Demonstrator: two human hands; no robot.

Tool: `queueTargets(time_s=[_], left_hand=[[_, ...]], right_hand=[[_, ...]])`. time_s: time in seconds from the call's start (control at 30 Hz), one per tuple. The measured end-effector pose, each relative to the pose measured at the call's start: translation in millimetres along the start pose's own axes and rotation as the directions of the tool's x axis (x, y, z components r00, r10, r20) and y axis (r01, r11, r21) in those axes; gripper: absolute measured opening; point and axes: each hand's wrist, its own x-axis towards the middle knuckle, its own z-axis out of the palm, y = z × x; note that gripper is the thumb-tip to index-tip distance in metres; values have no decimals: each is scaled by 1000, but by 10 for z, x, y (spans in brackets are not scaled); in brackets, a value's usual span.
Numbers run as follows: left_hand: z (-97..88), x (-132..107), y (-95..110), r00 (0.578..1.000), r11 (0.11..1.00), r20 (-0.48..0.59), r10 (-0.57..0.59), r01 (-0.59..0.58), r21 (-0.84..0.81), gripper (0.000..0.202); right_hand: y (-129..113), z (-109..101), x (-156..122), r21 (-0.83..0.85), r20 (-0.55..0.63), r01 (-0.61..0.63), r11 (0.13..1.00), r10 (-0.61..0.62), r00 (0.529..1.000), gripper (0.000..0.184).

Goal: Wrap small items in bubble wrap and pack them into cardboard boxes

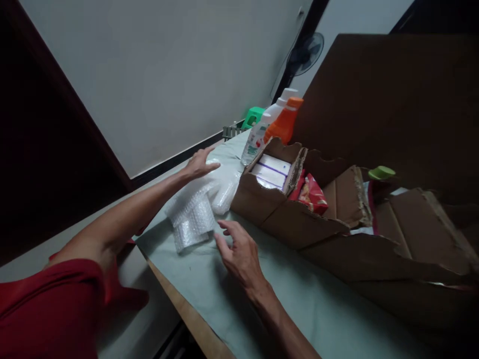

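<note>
Sheets of clear bubble wrap [192,217] lie crumpled on the pale green table cover [310,299]. Over their far left edge is my left hand [198,163], its fingers stretched out and apart; whether it touches the plastic I cannot tell. My right hand [241,252] hovers at the near right side of the wrap, thumb and fingers spread with nothing between them. A rolled or folded piece of the clear plastic [226,194] leans close to the cardboard box.
Along the right runs a cut cardboard box [284,219] holding white packs [271,172], a red packet [312,194] and a green lid [381,173]. Behind it stand an orange bottle [282,124] and a clear bottle [254,142]. A green stool [254,117] is beyond the table.
</note>
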Motion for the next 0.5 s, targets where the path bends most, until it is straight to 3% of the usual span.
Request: queueTargets(time_s=[0.13,0.27,0.4,0.5], left_hand=[[-3,-397,-185,999,991,46,2,-9,137,65],[54,-514,-188,996,974,88,1,-21,225,59],[98,-493,-120,996,960,87,-12,-13,278,53],[97,-543,-19,1000,952,9,-29,25,304,56]], right_hand=[[-43,224,123,-305,35,86,949,-79,996,50],[-6,304,190,-320,-3,77,944,-82,997,20],[86,-34,-54,-256,-81,63,965,-86,993,14],[155,-351,-354,73,-181,-74,995,86,980,15]])
